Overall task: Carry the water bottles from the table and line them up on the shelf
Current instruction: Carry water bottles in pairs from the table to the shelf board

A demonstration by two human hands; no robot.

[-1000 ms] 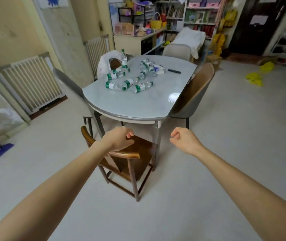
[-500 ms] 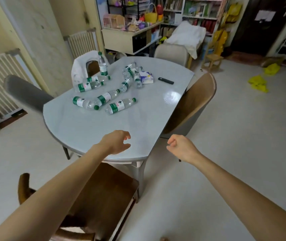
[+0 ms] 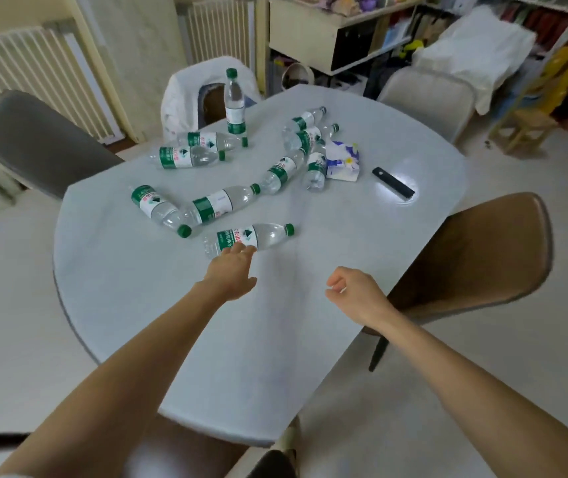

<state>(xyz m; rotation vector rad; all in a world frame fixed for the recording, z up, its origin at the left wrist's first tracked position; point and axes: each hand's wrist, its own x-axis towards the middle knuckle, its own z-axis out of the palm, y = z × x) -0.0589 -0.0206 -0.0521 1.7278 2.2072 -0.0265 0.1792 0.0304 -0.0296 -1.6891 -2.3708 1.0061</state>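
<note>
Several clear water bottles with green labels and caps lie scattered on the grey table. One bottle stands upright at the far left edge. The nearest bottle lies on its side, cap to the right. My left hand stretches over the table with straight fingers, the fingertips touching that bottle's near side. My right hand hovers above the table's right part, its fingers loosely curled and holding nothing. A shelf unit with clutter stands behind the table.
A tissue pack and a black remote lie on the table near the far bottles. Chairs ring the table: brown on the right, grey on the left, beige behind, one draped in white cloth.
I have come up close to the table. My left hand has opened and stretched forward to the nearest bottle. My right hand has moved over the table, still loosely curled.
</note>
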